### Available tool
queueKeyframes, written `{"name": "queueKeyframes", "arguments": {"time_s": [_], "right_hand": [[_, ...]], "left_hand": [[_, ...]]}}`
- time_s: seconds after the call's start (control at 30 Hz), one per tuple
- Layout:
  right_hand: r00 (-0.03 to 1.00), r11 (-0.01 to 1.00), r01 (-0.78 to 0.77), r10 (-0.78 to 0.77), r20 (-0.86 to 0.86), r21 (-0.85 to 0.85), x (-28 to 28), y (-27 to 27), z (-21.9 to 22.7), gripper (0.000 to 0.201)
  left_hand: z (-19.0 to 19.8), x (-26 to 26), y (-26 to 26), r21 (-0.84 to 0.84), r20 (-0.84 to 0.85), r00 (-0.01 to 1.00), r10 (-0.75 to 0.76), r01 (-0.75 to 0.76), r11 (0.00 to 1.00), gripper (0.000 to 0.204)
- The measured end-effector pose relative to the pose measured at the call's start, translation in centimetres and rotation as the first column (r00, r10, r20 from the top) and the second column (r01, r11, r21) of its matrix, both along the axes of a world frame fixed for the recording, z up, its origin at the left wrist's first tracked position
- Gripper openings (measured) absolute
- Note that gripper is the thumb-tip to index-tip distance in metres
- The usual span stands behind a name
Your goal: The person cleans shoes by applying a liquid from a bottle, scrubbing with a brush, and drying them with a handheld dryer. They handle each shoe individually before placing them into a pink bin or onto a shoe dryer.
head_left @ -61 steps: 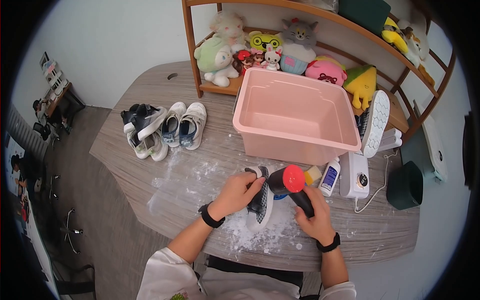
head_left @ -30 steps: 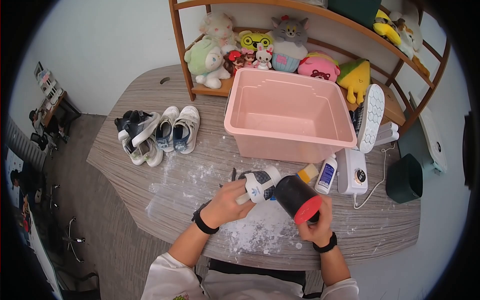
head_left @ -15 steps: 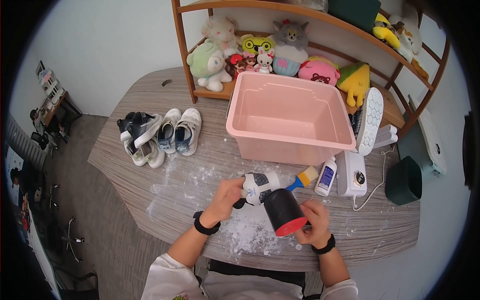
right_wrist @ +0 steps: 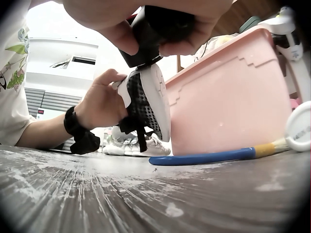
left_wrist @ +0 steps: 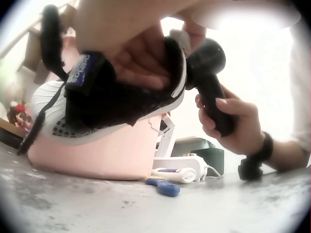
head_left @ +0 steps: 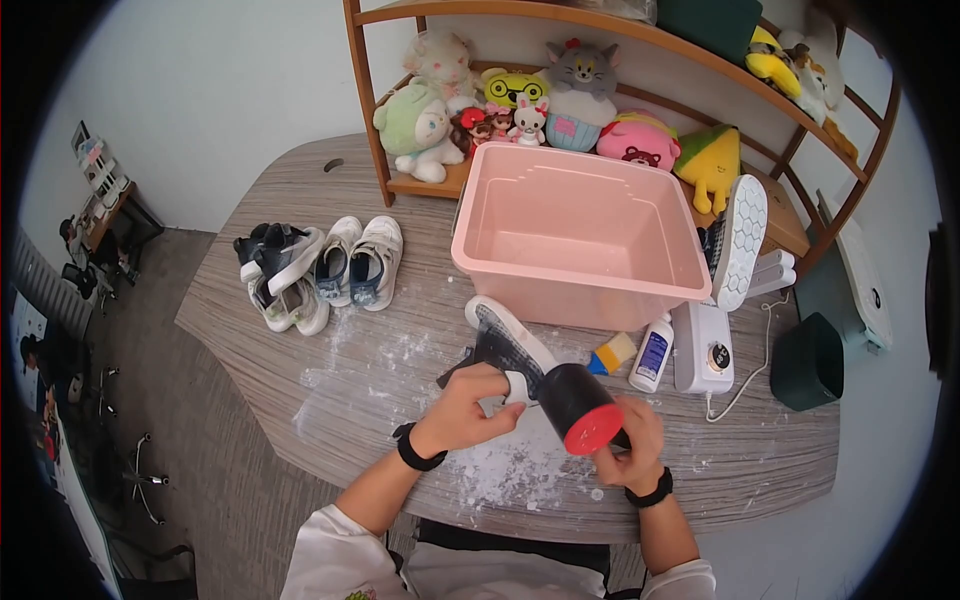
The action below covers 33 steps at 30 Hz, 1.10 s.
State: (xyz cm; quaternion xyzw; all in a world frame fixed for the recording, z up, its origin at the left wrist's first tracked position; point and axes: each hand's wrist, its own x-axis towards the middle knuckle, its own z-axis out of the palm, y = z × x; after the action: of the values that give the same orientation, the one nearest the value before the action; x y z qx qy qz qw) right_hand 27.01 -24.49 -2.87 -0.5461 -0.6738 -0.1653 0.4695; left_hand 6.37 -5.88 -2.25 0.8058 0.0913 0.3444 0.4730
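Observation:
My left hand (head_left: 465, 408) grips a black-and-white shoe (head_left: 507, 345) by its heel end, lifted over the powdery patch on the table. In the left wrist view the fingers (left_wrist: 141, 63) reach into the opening of the shoe (left_wrist: 53, 114), and its straps hang loose. My right hand (head_left: 635, 440) holds a black tool with a red round end (head_left: 592, 428) by its handle. The tool's other end meets the shoe's heel. In the right wrist view the black tool (right_wrist: 146, 36) stands right above the shoe (right_wrist: 148, 99).
A pink bin (head_left: 585, 290) stands behind the hands. To its right are a brush (head_left: 612, 352), a white bottle (head_left: 652, 355), a white device (head_left: 705, 350) with an upturned shoe, and a green bin (head_left: 808, 365). Several shoes (head_left: 375, 265) sit at left. Plush toys line the shelf.
The shoe has swung round so its toe points away toward the pink bin, and its side and sole edge now show. The tool has shifted slightly up and right.

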Motion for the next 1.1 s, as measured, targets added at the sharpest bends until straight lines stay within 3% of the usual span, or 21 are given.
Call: {"name": "queueKeyframes", "arguments": {"time_s": [0.2, 0.27, 0.33, 0.37, 0.57, 0.63, 0.73, 0.97, 1.03, 1.1], "right_hand": [[0.990, 0.982, -0.048, 0.023, -0.138, -0.182, 1.4, -0.2, 1.3, 0.048], [0.969, 0.930, -0.147, 0.068, -0.236, -0.337, 2.0, -0.5, 2.8, 0.049], [0.949, 0.903, -0.221, 0.113, -0.293, -0.368, 3.3, -0.9, 3.3, 0.049], [0.924, 0.871, -0.293, 0.152, -0.351, -0.395, 3.8, -1.1, 3.4, 0.050], [0.954, 0.829, -0.187, 0.026, -0.299, -0.526, 3.9, -1.2, 3.7, 0.047], [0.955, 0.848, -0.179, 0.027, -0.296, -0.499, 3.7, -0.7, 3.2, 0.046], [0.966, 0.880, -0.140, 0.022, -0.256, -0.453, 3.2, -0.1, 2.2, 0.046], [0.992, 0.937, -0.022, -0.024, -0.127, -0.349, 2.2, 0.8, 1.1, 0.047], [0.991, 0.941, -0.033, -0.014, -0.135, -0.338, 2.0, 0.9, 1.1, 0.047], [0.990, 0.945, -0.045, -0.002, -0.143, -0.323, 2.0, 0.9, 1.1, 0.046]], "left_hand": [[-0.6, 0.1, 0.6, 0.183, -0.134, 0.988, -0.074, 0.098, 0.978, 0.016], [-0.5, 0.3, 0.6, 0.206, -0.166, 0.980, -0.113, 0.147, 0.967, 0.020], [-0.6, 0.6, 0.5, 0.197, -0.171, 0.951, -0.259, 0.291, 0.936, 0.017], [-0.6, 0.8, 0.4, 0.194, -0.173, 0.950, -0.261, 0.292, 0.936, 0.017], [-1.0, 0.9, 0.8, 0.189, -0.302, 0.903, -0.305, 0.371, 0.909, 0.014], [-1.1, 0.6, 1.1, 0.070, -0.390, 0.871, -0.298, 0.351, 0.934, 0.014], [-1.5, 0.2, 1.8, 0.023, -0.491, 0.823, -0.286, 0.340, 0.940, 0.018], [-0.9, 0.6, 1.5, -0.114, -0.428, 0.843, -0.326, 0.308, 0.945, 0.018], [-1.0, 0.9, 1.5, -0.208, -0.452, 0.864, -0.221, 0.139, 0.968, 0.020], [-1.4, 1.0, 1.2, -0.187, -0.352, 0.918, -0.184, 0.124, 0.975, 0.021]]}}
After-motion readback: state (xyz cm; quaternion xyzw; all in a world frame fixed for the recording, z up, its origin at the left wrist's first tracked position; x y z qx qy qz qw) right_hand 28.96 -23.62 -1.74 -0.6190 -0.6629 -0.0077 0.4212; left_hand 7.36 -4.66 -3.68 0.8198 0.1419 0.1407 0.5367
